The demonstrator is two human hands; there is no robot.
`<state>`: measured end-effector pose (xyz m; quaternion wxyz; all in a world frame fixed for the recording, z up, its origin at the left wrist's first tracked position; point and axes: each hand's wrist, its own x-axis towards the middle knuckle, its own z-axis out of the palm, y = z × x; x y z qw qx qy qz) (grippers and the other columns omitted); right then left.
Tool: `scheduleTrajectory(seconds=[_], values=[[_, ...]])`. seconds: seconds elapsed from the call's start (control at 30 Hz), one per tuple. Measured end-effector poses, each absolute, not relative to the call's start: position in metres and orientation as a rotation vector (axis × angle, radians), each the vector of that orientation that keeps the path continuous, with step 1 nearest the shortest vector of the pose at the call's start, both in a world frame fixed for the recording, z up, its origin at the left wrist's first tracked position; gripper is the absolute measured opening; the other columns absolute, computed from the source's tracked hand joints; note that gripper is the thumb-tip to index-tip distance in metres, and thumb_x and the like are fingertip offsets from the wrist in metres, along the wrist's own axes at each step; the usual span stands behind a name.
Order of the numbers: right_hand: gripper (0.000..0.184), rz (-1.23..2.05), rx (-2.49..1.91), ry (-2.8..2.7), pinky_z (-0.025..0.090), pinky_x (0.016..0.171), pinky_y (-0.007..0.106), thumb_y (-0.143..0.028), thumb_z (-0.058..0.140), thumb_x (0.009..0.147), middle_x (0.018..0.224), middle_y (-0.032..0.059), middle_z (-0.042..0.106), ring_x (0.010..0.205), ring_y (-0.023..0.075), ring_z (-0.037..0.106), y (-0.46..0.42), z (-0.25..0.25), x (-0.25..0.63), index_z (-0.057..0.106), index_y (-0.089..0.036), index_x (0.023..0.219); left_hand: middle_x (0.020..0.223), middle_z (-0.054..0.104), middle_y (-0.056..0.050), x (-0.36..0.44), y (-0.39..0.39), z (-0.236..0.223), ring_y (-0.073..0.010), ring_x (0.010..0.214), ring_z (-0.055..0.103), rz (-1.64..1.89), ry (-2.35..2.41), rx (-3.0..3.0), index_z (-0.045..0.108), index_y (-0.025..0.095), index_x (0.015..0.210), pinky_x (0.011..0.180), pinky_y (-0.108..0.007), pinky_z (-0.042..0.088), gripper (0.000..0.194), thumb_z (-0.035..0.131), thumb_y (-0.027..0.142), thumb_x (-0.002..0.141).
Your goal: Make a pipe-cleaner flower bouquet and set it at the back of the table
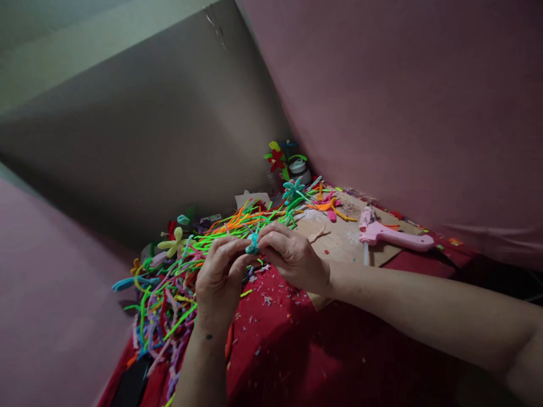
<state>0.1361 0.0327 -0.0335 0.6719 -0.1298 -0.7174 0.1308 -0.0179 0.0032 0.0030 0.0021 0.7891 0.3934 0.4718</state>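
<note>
A small turquoise pipe-cleaner piece (252,243) is pinched between both hands over the table. My left hand (223,268) grips it from the left with thumb and fingers closed. From the right, my right hand (292,254) holds it with bent fingers pressed together. My fingertips cover part of the piece, so its full shape is hidden. Just behind and to the left of the hands spreads a pile of loose pipe cleaners (212,234) in green, orange, pink and purple.
A pink glue gun (399,234) lies on a brown board (345,237) at right. A turquoise pipe-cleaner flower (292,191) and a white-lidded jar (299,169) are toward the corner. Fibre scraps dot the red cloth (292,339). A dark phone-like object (132,384) lies front left.
</note>
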Motion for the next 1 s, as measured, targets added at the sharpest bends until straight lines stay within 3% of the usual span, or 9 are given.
scheduleTrajectory(seconds=[0.4, 1.0], values=[[0.015, 0.279, -0.327, -1.611, 0.046, 0.072, 0.03, -0.009, 0.04, 0.087, 0.081, 0.0057, 0.052, 0.079, 0.0145, 0.05, 0.0342, -0.0368, 0.1345, 0.047, -0.017, 0.075, 0.087, 0.048, 0.003, -0.0152, 0.0037, -0.0001, -0.0063, 0.058, 0.061, 1.449, 1.23, 2.387, 0.058, 0.022, 0.085, 0.052, -0.021, 0.057, 0.012, 0.057, 0.012, 0.079], [0.015, 0.285, -0.352, -1.656, 0.045, 0.072, 0.029, -0.008, 0.04, 0.085, 0.082, 0.0052, 0.052, 0.08, 0.0143, 0.049, 0.0369, -0.0408, 0.1338, 0.047, -0.017, 0.075, 0.086, 0.051, 0.003, -0.0152, 0.0039, -0.0005, -0.0075, 0.057, 0.06, 1.395, 1.164, 2.267, 0.058, 0.022, 0.084, 0.053, -0.022, 0.055, 0.011, 0.059, 0.012, 0.078]])
